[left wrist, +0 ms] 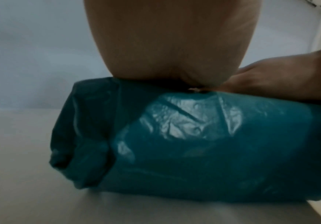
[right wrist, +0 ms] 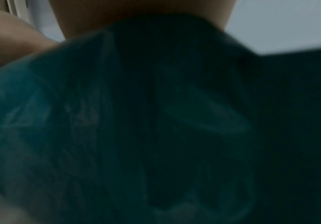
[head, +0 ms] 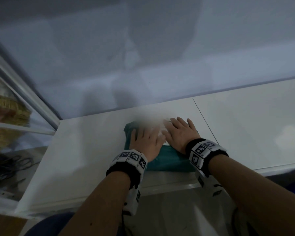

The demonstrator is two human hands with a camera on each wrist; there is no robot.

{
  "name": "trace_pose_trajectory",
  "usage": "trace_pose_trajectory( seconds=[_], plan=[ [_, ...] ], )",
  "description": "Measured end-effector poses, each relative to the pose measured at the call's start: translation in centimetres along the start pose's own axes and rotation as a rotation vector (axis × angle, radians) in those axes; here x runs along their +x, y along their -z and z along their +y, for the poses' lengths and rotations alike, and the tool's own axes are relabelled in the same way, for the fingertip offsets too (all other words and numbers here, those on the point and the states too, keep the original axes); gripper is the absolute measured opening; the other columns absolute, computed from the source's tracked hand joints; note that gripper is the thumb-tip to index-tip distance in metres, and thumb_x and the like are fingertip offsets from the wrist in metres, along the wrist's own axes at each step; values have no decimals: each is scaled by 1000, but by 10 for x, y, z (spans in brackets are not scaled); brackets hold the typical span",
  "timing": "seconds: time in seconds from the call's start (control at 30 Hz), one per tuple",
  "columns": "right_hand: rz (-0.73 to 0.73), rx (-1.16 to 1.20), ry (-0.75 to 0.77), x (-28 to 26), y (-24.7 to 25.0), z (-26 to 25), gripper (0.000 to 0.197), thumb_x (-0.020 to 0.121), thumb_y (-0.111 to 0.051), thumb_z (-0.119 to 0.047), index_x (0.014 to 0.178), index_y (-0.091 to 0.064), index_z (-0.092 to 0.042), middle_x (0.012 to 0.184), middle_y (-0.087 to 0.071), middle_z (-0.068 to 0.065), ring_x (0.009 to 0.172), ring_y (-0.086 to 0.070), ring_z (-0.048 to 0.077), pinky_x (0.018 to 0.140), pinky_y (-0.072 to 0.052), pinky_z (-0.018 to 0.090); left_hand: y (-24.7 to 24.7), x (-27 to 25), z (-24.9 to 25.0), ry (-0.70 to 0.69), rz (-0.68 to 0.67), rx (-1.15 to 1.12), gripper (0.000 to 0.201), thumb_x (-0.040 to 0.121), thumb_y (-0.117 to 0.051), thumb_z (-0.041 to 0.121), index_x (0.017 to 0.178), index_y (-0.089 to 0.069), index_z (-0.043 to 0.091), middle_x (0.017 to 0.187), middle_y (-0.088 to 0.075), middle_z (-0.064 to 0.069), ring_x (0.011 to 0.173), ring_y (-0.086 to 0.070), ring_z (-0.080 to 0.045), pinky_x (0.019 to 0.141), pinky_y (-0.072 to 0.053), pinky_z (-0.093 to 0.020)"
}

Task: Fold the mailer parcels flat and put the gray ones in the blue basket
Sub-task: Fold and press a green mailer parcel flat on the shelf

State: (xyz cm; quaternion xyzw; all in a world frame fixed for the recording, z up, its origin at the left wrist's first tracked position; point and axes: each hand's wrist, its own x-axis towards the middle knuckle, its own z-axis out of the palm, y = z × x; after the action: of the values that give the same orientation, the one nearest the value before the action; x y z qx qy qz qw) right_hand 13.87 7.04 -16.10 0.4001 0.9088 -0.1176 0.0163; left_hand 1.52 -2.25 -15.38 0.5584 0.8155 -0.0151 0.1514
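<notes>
Teal plastic mailer parcel (left wrist: 203, 144) under my palms: thin, glossy film, creased and crinkled, catching highlights. White counter (head: 85, 150) smooth, faint sheen. Black cloth wristbands (head: 124, 171), matt.

White table (head: 92, 150) against a pale wall (head: 160, 48); glass-fronted cabinet (head: 15, 103) at left.

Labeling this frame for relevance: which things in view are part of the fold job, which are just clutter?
In the job:
- teal mailer parcel, on the white table
- left hand, pressing flat on it
- right hand, pressing flat on it

Lying about:
- scissors, on the lower surface at the left
- straw-coloured fringed item behind the glass, too blurred to name

No gray mailer or blue basket identifiable.
</notes>
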Motion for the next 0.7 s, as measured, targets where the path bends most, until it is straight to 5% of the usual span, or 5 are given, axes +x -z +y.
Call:
trace_pose_trajectory(
  seconds=[0.2,0.33,0.5,0.7],
  plan=[
    [16,127,-183,-1,-5,-5,59,96,-19,-55,150,-21,-30,160,-12,3,147,-7,30,114,-20,58,1,-1,2,185,-10,-33,58,100,-10,61,154,2,44,165,13,10,151,13,-22,114,-3,-68],
    [8,134,-153,6,-7,-9,56,99,-22,-47,147,-26,-20,157,-14,12,144,-12,36,111,-31,55,6,-3,5,190,-18,-50,61,100,-15,62,155,0,41,165,9,9,151,9,-26,110,-20,-65],
    [30,192,-152,9,4,-7,49,102,-30,-39,145,-33,-16,152,-25,14,141,-21,34,110,-32,52,9,-13,13,231,-27,-19,63,101,-16,60,156,-2,34,166,6,2,151,5,-32,109,-26,-62],
    [113,-43,-35,-1,8,-28,52,103,-20,-41,150,-25,-20,158,-24,6,149,-9,27,119,0,54,12,-14,12,206,153,42,51,105,-18,44,154,-22,26,164,-8,-6,149,-8,-33,115,-14,-57]
  ],
)
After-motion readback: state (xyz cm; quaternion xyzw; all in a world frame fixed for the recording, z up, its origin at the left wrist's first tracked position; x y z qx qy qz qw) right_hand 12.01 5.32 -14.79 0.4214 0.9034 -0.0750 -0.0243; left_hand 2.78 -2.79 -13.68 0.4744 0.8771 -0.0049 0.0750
